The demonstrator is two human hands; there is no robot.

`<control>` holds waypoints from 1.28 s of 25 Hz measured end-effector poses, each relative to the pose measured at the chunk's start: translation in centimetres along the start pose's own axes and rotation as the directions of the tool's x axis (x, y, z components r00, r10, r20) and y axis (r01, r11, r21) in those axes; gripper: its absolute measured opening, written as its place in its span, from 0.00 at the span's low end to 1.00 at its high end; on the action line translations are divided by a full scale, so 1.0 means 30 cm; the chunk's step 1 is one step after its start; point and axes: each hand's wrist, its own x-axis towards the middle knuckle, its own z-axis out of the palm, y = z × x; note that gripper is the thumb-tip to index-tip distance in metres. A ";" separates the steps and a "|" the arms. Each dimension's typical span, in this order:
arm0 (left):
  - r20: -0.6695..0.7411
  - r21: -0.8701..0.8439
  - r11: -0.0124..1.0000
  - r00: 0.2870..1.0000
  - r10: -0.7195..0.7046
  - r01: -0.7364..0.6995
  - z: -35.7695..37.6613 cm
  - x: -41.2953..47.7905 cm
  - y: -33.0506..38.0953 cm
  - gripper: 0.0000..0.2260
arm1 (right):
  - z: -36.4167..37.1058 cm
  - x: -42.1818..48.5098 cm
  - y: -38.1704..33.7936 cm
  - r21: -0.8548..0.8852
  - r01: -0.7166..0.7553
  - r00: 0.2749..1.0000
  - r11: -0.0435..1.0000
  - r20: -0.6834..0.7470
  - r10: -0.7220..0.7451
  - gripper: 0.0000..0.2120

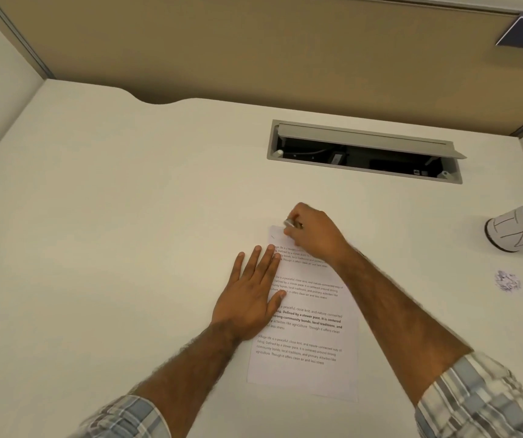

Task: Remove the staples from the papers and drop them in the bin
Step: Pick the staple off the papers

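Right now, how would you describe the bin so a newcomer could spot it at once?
On the white desk, go right of the grey cable hatch to the desk's right edge. The bin is the small round container there: dark mesh wrapped in white paper with black hand-drawn letters. Its nearest neighbour is a flat purple scribble.

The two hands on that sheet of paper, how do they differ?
Pose: the left hand lies flat with straight fingers, while the right hand is curled.
Hold: the left hand holds nothing and just presses down; the right hand grips a small silvery tool.
Place: the left hand sits at the left edge of the paper, the right hand near its top.
Both touch the same printed sheet.
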 end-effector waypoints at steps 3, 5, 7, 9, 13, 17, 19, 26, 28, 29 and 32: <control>0.005 -0.004 1.000 1.000 0.001 -0.001 0.002 0.000 -0.002 0.32 | 0.019 0.040 0.013 -0.522 0.319 0.945 0.791 0.117 -0.304 0.06; 0.005 -0.013 1.000 1.000 0.004 -0.004 0.003 0.000 -0.003 0.32 | 0.038 0.061 0.032 -0.591 0.422 0.900 0.687 0.180 -0.398 0.08; 0.000 -0.021 1.000 1.000 0.004 -0.004 0.004 0.000 -0.004 0.32 | 0.053 0.076 0.046 -0.622 0.466 0.869 0.629 0.187 -0.458 0.08; -0.005 -0.019 1.000 1.000 0.004 -0.004 0.005 0.000 -0.004 0.32 | 0.060 0.088 0.053 -0.636 0.487 0.850 0.598 0.190 -0.491 0.07; -0.007 -0.015 1.000 1.000 0.005 -0.005 0.004 -0.002 -0.006 0.32 | 0.067 0.099 0.045 -0.652 0.507 0.836 0.563 0.215 -0.504 0.07; -0.005 -0.013 1.000 1.000 0.003 -0.003 0.004 -0.001 -0.004 0.32 | 0.073 0.095 0.032 -0.658 0.550 0.804 0.514 0.252 -0.538 0.10; -0.011 -0.021 1.000 1.000 0.005 -0.005 0.006 -0.001 -0.003 0.32 | 0.072 0.093 0.028 -0.667 0.572 0.789 0.477 0.288 -0.542 0.12; -0.002 -0.018 1.000 1.000 0.006 -0.006 0.004 0.000 -0.004 0.32 | 0.048 0.083 -0.023 -0.692 0.585 0.795 0.424 0.384 -0.470 0.06; -0.005 -0.018 1.000 1.000 0.006 -0.006 0.004 0.000 -0.003 0.32 | 0.044 0.091 -0.032 -0.680 0.582 0.802 0.446 0.388 -0.455 0.09; -0.007 -0.016 1.000 1.000 0.006 -0.007 0.005 -0.001 -0.003 0.32 | 0.043 0.095 -0.034 -0.668 0.577 0.808 0.471 0.381 -0.450 0.09; -0.004 -0.013 1.000 1.000 0.006 -0.006 0.007 -0.001 -0.004 0.32 | 0.043 0.097 -0.033 -0.628 0.555 0.828 0.546 0.354 -0.435 0.09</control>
